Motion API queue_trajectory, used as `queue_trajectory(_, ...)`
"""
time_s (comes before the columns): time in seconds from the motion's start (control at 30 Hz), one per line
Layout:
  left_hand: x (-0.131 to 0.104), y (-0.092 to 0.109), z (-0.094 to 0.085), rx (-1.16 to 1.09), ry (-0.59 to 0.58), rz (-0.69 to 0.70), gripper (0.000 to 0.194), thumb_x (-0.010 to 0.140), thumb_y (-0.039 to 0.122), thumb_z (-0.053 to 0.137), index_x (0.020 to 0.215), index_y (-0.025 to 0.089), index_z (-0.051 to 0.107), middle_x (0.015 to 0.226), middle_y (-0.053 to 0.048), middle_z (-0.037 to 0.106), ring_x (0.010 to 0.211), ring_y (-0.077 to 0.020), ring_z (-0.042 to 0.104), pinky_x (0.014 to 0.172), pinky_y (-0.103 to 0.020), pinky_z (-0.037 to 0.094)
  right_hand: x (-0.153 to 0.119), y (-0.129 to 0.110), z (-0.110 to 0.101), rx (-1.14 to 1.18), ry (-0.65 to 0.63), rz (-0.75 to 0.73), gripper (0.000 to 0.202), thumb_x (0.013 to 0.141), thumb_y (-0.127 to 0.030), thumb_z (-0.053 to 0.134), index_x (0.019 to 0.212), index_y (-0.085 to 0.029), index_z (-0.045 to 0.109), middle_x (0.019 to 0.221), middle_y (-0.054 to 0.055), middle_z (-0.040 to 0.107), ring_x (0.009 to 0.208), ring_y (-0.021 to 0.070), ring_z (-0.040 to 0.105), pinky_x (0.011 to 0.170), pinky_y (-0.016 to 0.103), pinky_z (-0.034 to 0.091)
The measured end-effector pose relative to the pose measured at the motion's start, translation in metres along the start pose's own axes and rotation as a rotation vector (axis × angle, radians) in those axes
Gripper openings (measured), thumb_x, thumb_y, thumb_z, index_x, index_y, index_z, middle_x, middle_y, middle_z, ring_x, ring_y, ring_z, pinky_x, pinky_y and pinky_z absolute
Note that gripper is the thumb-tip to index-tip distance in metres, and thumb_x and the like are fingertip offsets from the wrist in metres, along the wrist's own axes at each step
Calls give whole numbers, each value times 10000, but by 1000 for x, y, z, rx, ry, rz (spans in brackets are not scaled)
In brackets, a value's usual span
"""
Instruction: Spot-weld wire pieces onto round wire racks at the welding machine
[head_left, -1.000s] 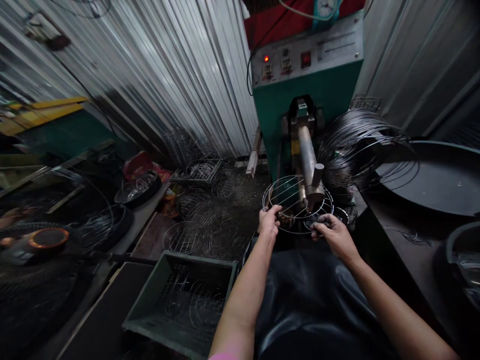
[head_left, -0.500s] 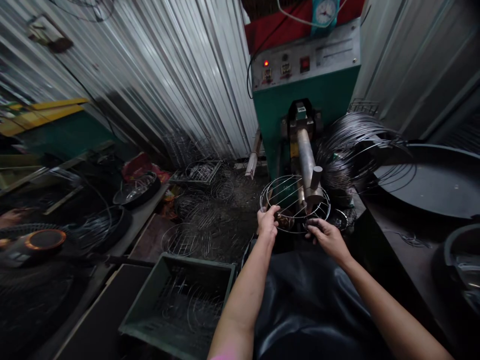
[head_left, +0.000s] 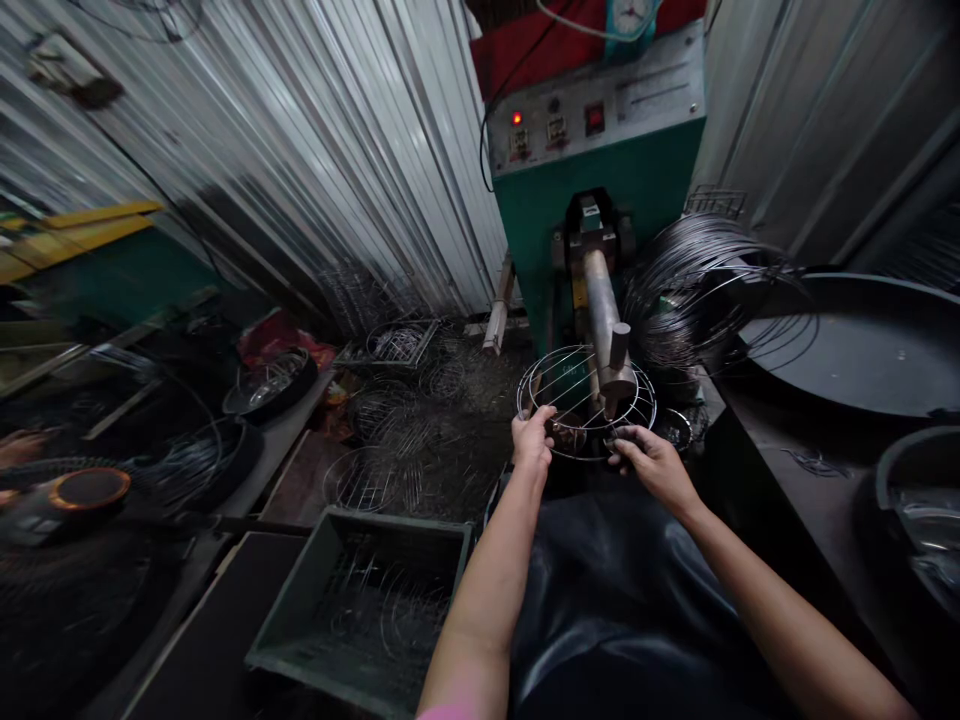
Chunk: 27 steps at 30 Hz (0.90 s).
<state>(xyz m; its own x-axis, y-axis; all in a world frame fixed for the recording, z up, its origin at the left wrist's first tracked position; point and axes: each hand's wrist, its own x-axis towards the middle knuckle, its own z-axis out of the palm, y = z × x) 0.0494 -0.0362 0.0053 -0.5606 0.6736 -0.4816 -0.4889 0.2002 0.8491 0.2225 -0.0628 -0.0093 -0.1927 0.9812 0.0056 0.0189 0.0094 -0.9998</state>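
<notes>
Here, the left hand (head_left: 532,437) pinches a round metal-wire grid (head_left: 568,375); whether the right hand (head_left: 649,460) grips it is unclear.

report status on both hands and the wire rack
Left hand gripping wire rack at left. Right hand at near rim, grip unclear. Metal arm overhangs rack's right part.

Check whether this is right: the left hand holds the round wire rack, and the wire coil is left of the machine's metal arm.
Wrong side: the head view shows the wire coil right of the metal arm of the machine. The left hand does hold the round wire rack.
</notes>
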Motion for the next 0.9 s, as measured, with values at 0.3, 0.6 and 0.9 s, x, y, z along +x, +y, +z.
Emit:
queue_trajectory(0.3,-2,2,2,-2,-6,-11,438,454,255,791,729,163,462,499,88,421,354,-31,379,328,-142,194,1,-2,-1,16,0,-4,422,695,-541,614,857,-154,574,775,60,639,593,145,609,485,240,495)
queue_trajectory(0.6,-2,3,4,-2,1,-32,410,461,230,775,712,163,459,484,101,350,354,-25,323,327,-149,168,7,-7,1,28,22,-2,334,684,-474,639,796,-164,584,660,16,619,544,139,593,489,246,501)
queue_trajectory(0.9,13,16,-12,106,-143,-191,416,537,446,740,724,166,496,550,67,411,420,-43,396,403,-188,357,-24,17,-25,274,255,143,376,635,-429,729,887,-159,660,744,37,662,594,144,618,558,262,535)
